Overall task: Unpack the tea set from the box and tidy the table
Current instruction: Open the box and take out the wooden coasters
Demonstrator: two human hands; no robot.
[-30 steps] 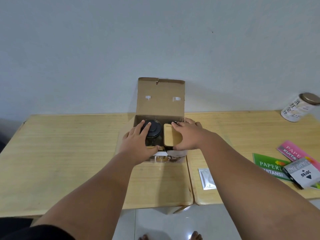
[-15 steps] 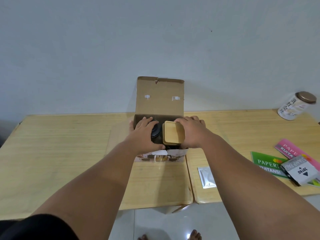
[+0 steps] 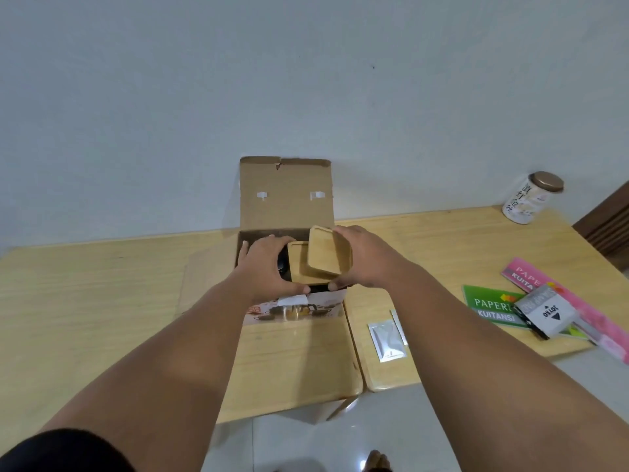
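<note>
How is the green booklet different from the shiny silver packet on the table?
The green booklet has big white letters printed on it; the silver packet shows no words that can be read. The green booklet is partly covered by a grey card lying on top of it; the silver packet lies on its own with nothing on it. The booklet looks larger than the packet. Both lie flat on the wooden table, right of the box.

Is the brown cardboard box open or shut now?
Open: the brown cardboard box has its lid flap standing upright against the wall, interior exposed.
</note>
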